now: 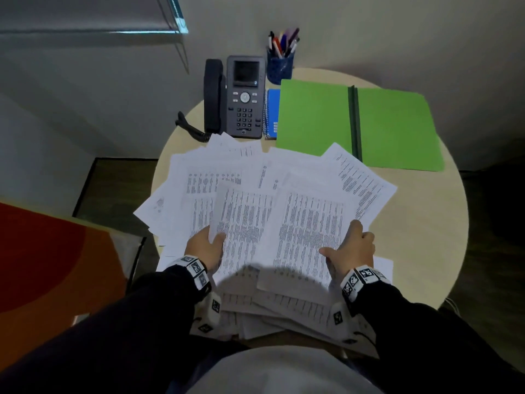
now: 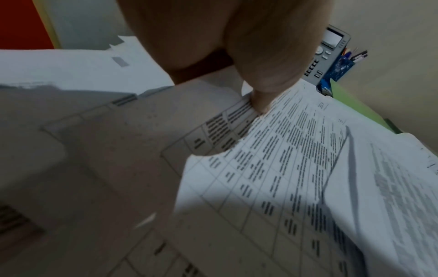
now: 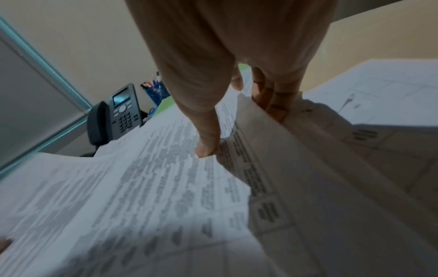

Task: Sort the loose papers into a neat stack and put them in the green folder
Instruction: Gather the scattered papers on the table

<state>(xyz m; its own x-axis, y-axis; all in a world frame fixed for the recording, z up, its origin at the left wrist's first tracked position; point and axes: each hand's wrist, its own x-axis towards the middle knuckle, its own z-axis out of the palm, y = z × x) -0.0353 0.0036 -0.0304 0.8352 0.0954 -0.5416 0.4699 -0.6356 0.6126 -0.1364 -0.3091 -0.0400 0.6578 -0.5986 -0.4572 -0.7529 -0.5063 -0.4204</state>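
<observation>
Here, from the head, we see loose papers (image 1: 272, 200) fanned across the round table (image 1: 420, 240), their near ends shadowed; the open green folder (image 1: 315, 118) lies at the far right edge. Left hand (image 1: 206, 247) and right hand (image 1: 352, 247) each pinch sheets. At the left wrist the thumb (image 2: 260, 101) presses blurred print. At the right wrist the fingers (image 3: 267, 99) curl under a sheet.

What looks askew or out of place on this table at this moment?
The loose papers are fanned at mixed angles; some overhang the round table's left edge, and one corner overlaps the open green folder. Left hand and right hand each grip sheets. Nothing looks torn or spilled.
</observation>
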